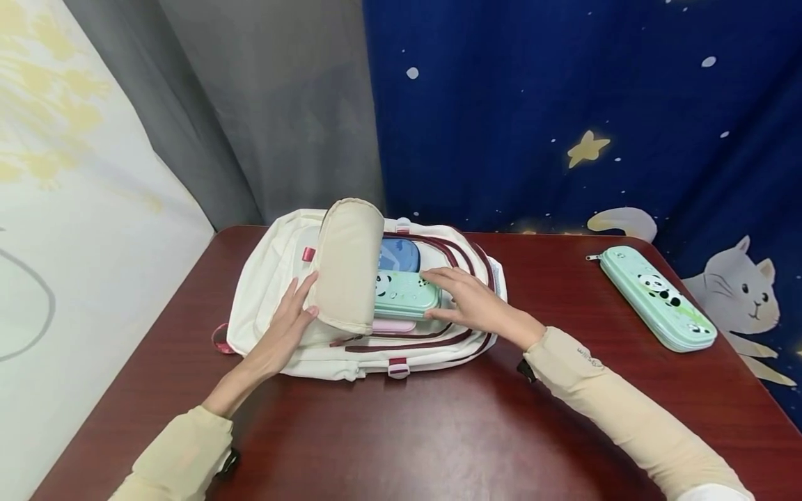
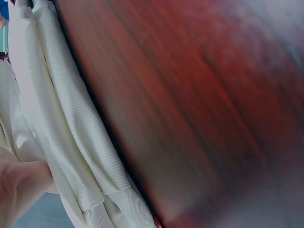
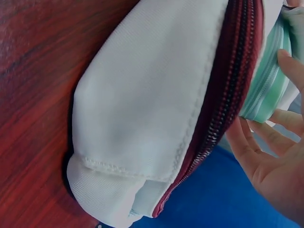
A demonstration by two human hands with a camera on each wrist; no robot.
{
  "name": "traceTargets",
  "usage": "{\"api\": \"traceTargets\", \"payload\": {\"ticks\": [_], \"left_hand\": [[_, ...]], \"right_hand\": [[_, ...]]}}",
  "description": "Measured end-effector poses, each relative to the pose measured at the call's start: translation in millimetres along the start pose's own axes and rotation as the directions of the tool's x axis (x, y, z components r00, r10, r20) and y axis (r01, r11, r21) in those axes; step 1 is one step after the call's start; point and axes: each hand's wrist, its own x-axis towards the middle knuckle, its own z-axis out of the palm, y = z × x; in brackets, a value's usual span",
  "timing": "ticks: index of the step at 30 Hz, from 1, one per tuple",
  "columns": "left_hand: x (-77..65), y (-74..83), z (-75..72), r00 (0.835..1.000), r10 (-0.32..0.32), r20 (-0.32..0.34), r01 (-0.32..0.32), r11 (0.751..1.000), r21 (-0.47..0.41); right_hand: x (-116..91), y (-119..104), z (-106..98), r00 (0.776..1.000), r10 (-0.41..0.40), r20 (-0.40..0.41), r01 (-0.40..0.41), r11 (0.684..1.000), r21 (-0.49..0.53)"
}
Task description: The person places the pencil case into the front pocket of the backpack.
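Note:
A white backpack [image 1: 269, 278] lies on the table, its beige front flap [image 1: 351, 264] folded back from the pocket. My left hand [image 1: 285, 323] touches the near edge of this flap, fingers straight and spread. At the pocket, my right hand [image 1: 466, 299] grips the outer end of a mint-green panda pencil case [image 1: 407, 296] between thumb and fingers. The flap hides the other end of the case. The right wrist view shows fingertips on the zipped side of the green case [image 3: 273, 90]. Behind it is a blue case [image 1: 401, 254]; below it, a pink item [image 1: 393, 325].
A second mint-green panda pencil case [image 1: 658, 296] lies at the right end of the dark red table [image 1: 426, 431]. A grey curtain [image 1: 294, 104] and a blue starry curtain [image 1: 489, 118] hang behind the table. A white wall [image 1: 81, 229] borders the left side.

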Motion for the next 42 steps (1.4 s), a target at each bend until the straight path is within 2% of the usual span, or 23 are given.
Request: {"api": "traceTargets", "payload": {"ticks": [8, 12, 21, 29, 42], "left_hand": [[2.4, 1.3, 4.0, 1.000, -0.009, -0.020, 0.009, 1.000, 0.026], [2.9, 1.6, 3.9, 1.000, 0.001, -0.031, 0.000, 0.999, 0.040], [5.9, 2.3, 5.2, 0.999, 0.026, -0.043, -0.024, 0.999, 0.042], [4.8, 2.8, 6.8, 0.999, -0.003, -0.039, 0.005, 0.998, 0.063], [1.0, 5.1, 4.8, 0.999, -0.005, -0.038, 0.007, 0.998, 0.059]], "right_hand": [[-8.5, 4.0, -1.5, 0.999, 0.037, 0.008, -0.037, 0.999, -0.008], [-13.6, 6.4, -3.6, 0.998, 0.056, -0.013, -0.056, 0.998, -0.008], [-15.5, 10.9, -1.3, 0.997, 0.035, -0.065, -0.033, 0.999, 0.024], [-10.7, 15.0, 1.2, 0.998, 0.022, -0.064, -0.018, 0.997, 0.069], [0.2, 17.7, 2.3, 0.999, 0.013, -0.038, -0.009, 0.994, 0.105]]}}
